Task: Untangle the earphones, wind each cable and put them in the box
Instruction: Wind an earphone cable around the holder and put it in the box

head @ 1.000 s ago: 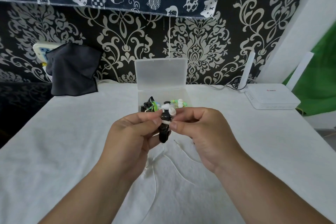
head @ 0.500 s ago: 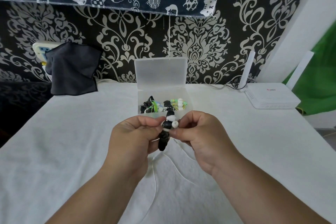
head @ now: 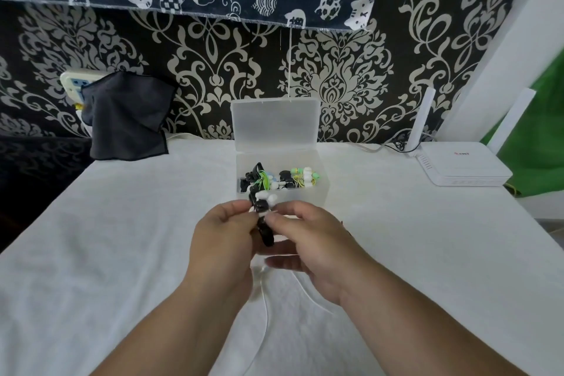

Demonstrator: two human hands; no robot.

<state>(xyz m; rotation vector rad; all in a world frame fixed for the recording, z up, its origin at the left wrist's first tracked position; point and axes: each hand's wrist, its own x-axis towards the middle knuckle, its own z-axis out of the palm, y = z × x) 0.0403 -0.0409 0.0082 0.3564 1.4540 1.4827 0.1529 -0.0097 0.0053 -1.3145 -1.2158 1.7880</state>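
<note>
While raised before the clear box [head: 317, 197] (lid up), black-and-white earphone bundle [head: 262, 207]: pinched by fingers of left hand [head: 222, 238] and right hand [head: 308, 241], likely securing the winding.

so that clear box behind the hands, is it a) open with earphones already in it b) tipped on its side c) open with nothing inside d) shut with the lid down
a: the box stands upright with its lid raised, and black, green and white earphones lie inside it.
</note>
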